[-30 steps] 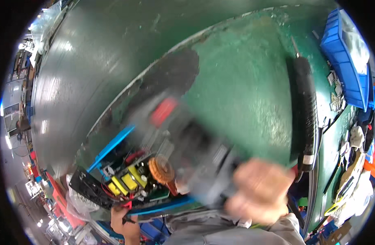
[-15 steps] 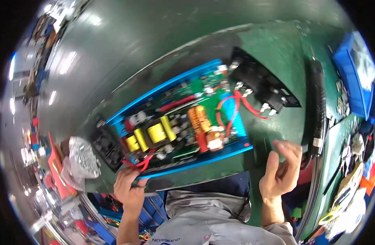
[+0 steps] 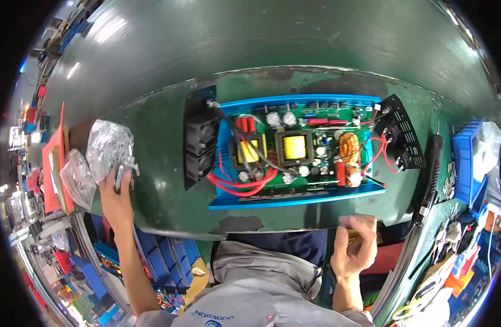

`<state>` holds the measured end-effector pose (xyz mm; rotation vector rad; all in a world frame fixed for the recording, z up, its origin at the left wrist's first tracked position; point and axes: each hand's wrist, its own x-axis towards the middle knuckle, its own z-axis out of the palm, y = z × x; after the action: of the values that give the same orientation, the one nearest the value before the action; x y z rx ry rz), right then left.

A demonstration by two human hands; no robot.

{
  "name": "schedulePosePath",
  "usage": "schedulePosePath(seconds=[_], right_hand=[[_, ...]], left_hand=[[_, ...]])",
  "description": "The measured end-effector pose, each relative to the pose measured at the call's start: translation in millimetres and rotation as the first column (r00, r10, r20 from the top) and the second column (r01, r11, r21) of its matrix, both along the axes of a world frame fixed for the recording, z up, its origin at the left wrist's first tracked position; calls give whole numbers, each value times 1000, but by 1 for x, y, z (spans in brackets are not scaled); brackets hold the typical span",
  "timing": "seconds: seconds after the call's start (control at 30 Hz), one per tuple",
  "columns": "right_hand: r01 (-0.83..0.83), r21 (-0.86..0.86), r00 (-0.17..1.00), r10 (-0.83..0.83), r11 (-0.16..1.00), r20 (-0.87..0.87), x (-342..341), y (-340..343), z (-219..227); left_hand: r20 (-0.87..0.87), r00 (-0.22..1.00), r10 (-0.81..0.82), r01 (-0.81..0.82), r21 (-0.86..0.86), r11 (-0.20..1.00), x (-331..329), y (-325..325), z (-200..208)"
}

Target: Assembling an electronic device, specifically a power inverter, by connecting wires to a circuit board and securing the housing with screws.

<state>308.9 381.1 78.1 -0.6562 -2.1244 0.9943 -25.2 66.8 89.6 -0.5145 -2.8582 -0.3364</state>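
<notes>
One tug could be scattering silver pieces: our left hand, grip unclear, is touching the clear bag. Our right hand is hovering empty, half-curled.

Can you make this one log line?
left hand: at clear bag; right hand: by table edge; circuit board: in blue case

Blue lettering above blue emblem, grey shirt.
</notes>
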Motion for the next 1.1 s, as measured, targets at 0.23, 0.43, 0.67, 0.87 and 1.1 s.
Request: schedulePosePath(seconds=[0.23, 0.43, 0.67, 0.87, 1.1], right_hand=[[-72, 50, 997, 73, 996, -7, -15, -22, 7], [-73, -59, 997, 74, 996, 6, -13, -45, 14], [-263, -302, 963, 269, 916, -21, -56, -89, 49], [-122, -229, 986, 144, 966, 82, -41, -75, 59], [-135, -624, 988, 149, 770, -30, -15, -52, 32]], left_hand=[[136, 981, 137, -143, 38, 989, -10, -6, 16], [61, 998, -27, 7, 318, 948, 14, 17, 35], [306, 641, -704, 284, 758, 587, 145, 89, 56], [273, 508, -817, 216, 878, 427, 164, 113, 35], [414, 438, -798, 75, 868, 491, 143, 118, 40]])
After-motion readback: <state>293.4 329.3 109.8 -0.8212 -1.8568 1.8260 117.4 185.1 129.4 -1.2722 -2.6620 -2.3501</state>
